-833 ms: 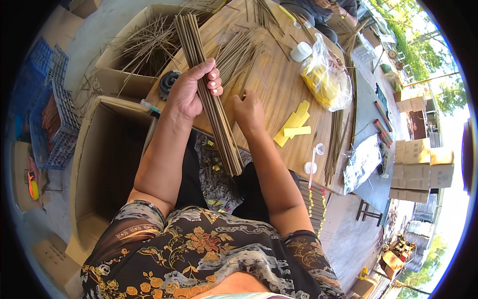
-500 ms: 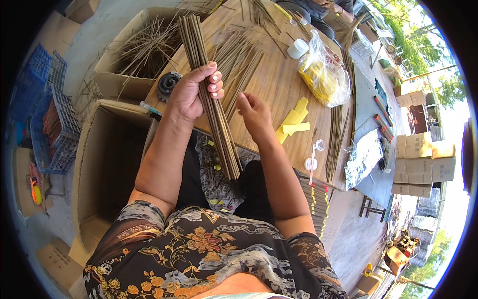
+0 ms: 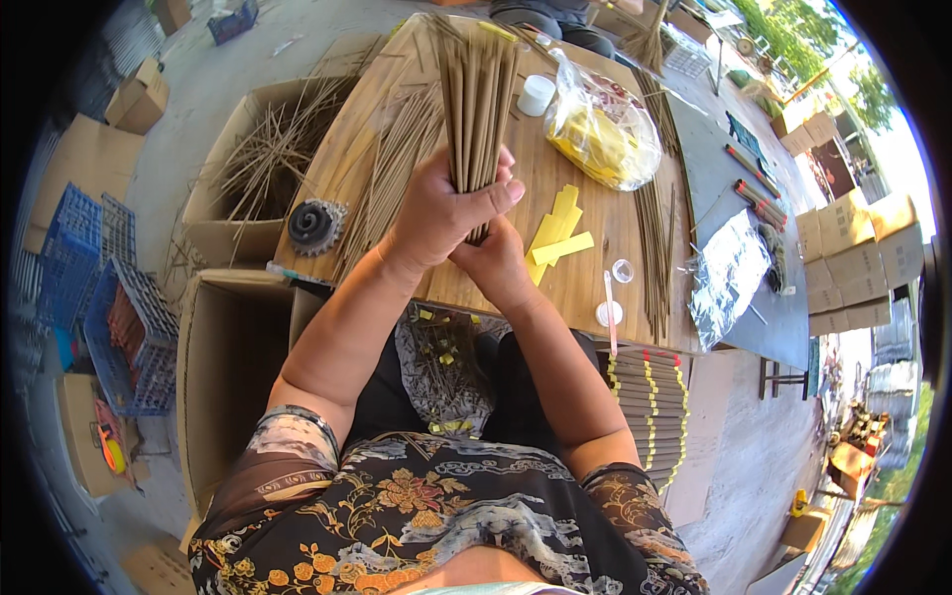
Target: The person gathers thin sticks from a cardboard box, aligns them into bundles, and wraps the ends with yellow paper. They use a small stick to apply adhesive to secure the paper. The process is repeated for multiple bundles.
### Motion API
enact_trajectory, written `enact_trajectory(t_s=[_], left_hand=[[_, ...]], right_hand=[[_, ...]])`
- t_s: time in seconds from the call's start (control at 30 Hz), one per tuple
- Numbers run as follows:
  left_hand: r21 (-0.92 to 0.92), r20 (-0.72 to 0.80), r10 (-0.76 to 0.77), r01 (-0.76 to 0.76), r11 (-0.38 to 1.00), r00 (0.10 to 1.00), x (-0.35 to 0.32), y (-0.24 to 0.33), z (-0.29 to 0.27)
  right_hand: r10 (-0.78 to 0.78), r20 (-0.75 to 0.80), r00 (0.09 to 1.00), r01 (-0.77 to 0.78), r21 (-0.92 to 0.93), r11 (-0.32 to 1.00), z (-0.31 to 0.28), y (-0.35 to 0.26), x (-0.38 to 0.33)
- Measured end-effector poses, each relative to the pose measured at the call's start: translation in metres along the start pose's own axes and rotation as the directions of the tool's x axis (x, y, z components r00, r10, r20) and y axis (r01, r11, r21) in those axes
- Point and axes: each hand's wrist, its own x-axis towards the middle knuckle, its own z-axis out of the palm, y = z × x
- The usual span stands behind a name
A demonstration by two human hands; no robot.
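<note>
1. Hands meet at the near edge of the wooden table, both locked on one bundle of thin olive-brown sticks.
2. Left hand is wrapped tight round the bundle's lower end, thumb across the front, fingers curled behind.
3. Right hand sits just under it, clenched on the very bottom of the sticks and touching the left hand.
4. Bundle stands up from the grip, fanning a little toward the table's far edge.
5. Loose brown sticks lie spread on the table's left side, just beside the left wrist.
6. Yellow paper strips lie right of the hands, near the right wrist.
7. Clear plastic bag of yellow material sits toward the far right corner, a small white jar beside it.
8. Open cardboard box of scattered sticks stands off the table's left edge.
9. Dark spiral coil rests at the near left corner.
</note>
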Motion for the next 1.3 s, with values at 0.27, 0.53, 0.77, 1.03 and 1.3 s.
enact_trajectory(t_s=[0.27, 0.53, 0.77, 1.03, 1.3], left_hand=[[0.179, -0.103, 0.038, -0.019, 0.984, 0.994, -0.008, -0.012, 0.013], [-0.640, 0.238, -0.350, 0.417, 0.646, 0.906, -0.005, -0.008, -0.028], [-0.612, 0.059, -0.435, 0.377, 0.695, 0.898, -0.014, -0.014, -0.030], [-0.605, 0.005, -0.491, 0.394, 0.693, 0.871, -0.017, -0.028, -0.042], [-0.681, 0.101, -0.502, 0.428, 0.595, 0.859, -0.015, -0.028, -0.052]], right_hand=[[-0.187, -0.249, 0.950, 0.173, -0.076, 0.982, 0.014, -0.003, -0.005], [0.263, 0.667, 0.697, -0.674, 0.486, 0.556, -0.017, -0.047, -0.034], [0.357, 0.511, 0.782, -0.587, 0.409, 0.699, -0.002, -0.037, -0.037], [0.459, 0.357, 0.814, -0.532, 0.139, 0.835, 0.015, -0.034, -0.042], [0.467, 0.425, 0.775, -0.604, 0.283, 0.745, 0.015, -0.037, -0.042]])
